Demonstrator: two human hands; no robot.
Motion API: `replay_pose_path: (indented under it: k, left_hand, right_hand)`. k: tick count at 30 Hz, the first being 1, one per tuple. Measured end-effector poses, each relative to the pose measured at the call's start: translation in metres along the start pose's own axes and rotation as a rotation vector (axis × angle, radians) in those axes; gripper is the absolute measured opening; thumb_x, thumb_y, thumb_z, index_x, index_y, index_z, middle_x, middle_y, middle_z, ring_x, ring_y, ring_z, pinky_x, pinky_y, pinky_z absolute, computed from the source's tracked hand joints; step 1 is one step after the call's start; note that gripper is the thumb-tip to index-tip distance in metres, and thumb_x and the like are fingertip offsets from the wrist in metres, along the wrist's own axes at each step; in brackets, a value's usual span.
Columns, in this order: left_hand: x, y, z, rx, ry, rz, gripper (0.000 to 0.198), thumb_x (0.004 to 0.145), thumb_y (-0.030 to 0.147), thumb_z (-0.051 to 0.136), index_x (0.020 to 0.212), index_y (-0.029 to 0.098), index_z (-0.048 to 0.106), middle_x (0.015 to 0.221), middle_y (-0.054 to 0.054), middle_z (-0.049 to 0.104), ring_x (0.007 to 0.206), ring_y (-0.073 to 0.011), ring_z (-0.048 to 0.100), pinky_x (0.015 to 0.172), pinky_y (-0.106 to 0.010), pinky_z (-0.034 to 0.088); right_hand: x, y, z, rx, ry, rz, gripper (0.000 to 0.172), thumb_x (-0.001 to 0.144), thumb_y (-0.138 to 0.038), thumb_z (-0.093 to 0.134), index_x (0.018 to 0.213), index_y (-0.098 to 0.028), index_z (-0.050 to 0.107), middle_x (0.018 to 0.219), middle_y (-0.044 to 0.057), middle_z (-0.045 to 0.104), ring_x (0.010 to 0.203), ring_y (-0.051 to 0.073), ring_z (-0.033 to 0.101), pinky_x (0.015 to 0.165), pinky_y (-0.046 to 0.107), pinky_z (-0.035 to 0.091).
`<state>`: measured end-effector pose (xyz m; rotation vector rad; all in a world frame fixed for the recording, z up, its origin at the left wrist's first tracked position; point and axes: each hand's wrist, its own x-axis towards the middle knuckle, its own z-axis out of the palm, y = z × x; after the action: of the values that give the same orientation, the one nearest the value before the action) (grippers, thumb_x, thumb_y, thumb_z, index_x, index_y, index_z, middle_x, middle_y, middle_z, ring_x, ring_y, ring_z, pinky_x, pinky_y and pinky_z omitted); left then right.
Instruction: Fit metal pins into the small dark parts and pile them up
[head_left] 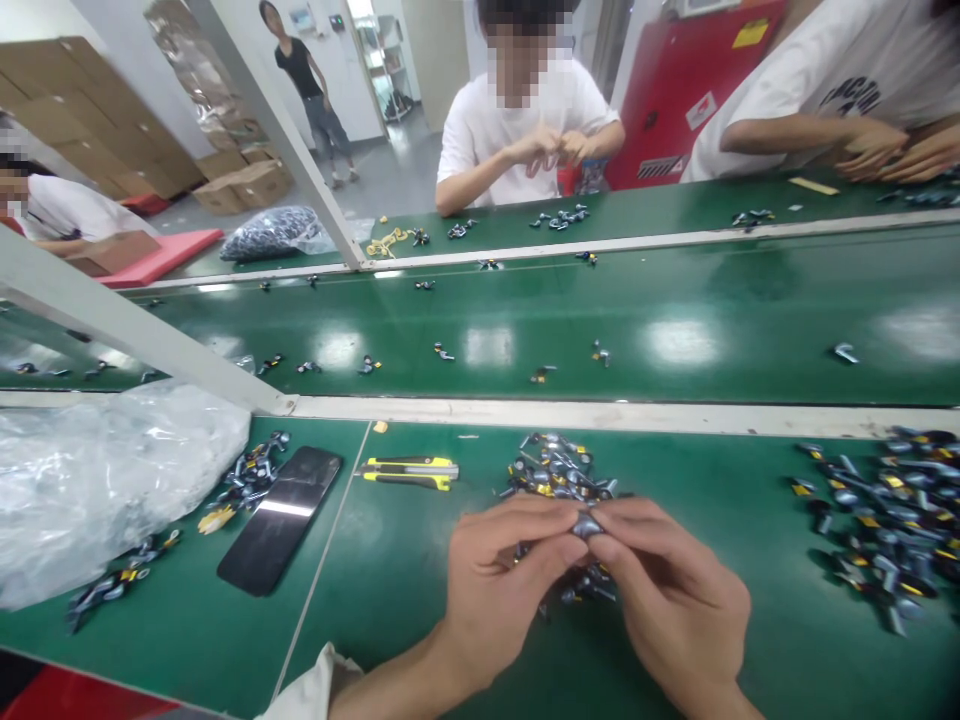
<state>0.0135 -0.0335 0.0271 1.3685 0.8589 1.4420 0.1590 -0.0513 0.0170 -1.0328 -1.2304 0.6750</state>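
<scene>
The small grey metal part (586,524) is pinched between the fingertips of both your hands, low in the middle of the head view. Your left hand (499,590) closes its grip on it from the left and your right hand (667,600) from the right. Thumbs and forefingers meet on the part just above the green counter (390,620).

Just behind your fingertips lies a pile of like parts (559,468), and a few more show under your hands. To your right the counter is bare until a larger heap of parts (892,520), well apart from your right hand. To your left there is open green, then a yellow utility knife (409,472), a dark phone (281,518) lying flat and a clear plastic bag (97,480).

The counter's far edge is a white rail (637,415). Beyond it runs a green conveyor belt (675,300) dotted with single parts, and a person in a white shirt (525,120) works on its far side.
</scene>
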Motion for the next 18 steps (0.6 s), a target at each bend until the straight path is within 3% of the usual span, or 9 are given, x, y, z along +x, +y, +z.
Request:
replay_pose_path:
  k: [3, 6, 9, 12, 18]
  left_hand:
    - [0.0, -0.001, -0.001, 0.022, -0.007, 0.05, 0.03, 0.082, 0.004, 0.078, 0.103, 0.025, 0.082, 0.098, -0.005, 0.083, 0.091, -0.0188, 0.079, 0.086, -0.029, 0.064]
    - [-0.002, -0.002, -0.003, 0.153, -0.053, 0.162, 0.032, 0.084, 0.002, 0.074, 0.107, 0.024, 0.079, 0.1, -0.006, 0.082, 0.092, -0.0184, 0.077, 0.086, -0.031, 0.063]
    - [-0.004, -0.003, -0.002, 0.262, -0.017, 0.284, 0.026, 0.084, 0.001, 0.074, 0.102, 0.019, 0.078, 0.099, -0.008, 0.078, 0.087, -0.0169, 0.074, 0.081, -0.03, 0.062]
    - [-0.007, -0.005, 0.0, 0.261, 0.004, 0.266, 0.016, 0.085, 0.007, 0.075, 0.096, 0.018, 0.077, 0.099, -0.007, 0.075, 0.083, -0.0152, 0.073, 0.074, -0.026, 0.062]
    - [-0.009, -0.011, -0.002, 0.124, -0.044, 0.166, 0.01, 0.085, 0.017, 0.079, 0.091, 0.02, 0.072, 0.099, -0.005, 0.07, 0.085, -0.0142, 0.071, 0.077, -0.027, 0.06]
  right_hand:
    - [0.0, 0.0, -0.001, 0.03, -0.028, 0.107, 0.024, 0.079, -0.004, 0.077, 0.085, -0.027, 0.079, 0.085, 0.003, 0.078, 0.072, 0.019, 0.074, 0.062, 0.026, 0.061]
    - [0.0, 0.002, 0.002, 0.285, -0.106, 0.396, 0.005, 0.085, -0.02, 0.078, 0.083, -0.024, 0.075, 0.074, 0.002, 0.077, 0.048, 0.015, 0.068, 0.047, 0.026, 0.056]
    - [-0.002, 0.005, 0.007, 0.56, -0.189, 0.645, 0.022, 0.091, -0.036, 0.074, 0.078, -0.021, 0.065, 0.044, -0.006, 0.061, 0.029, 0.008, 0.05, 0.038, 0.018, 0.043]
    - [-0.003, 0.008, 0.009, 0.648, -0.202, 0.716, 0.035, 0.092, -0.041, 0.072, 0.07, -0.02, 0.055, 0.036, -0.01, 0.05, 0.027, 0.003, 0.035, 0.038, 0.013, 0.031]
    - [0.0, 0.005, 0.004, 0.717, -0.295, 0.77, 0.037, 0.092, -0.044, 0.072, 0.07, -0.02, 0.054, 0.039, -0.011, 0.047, 0.03, 0.001, 0.022, 0.034, 0.012, 0.021]
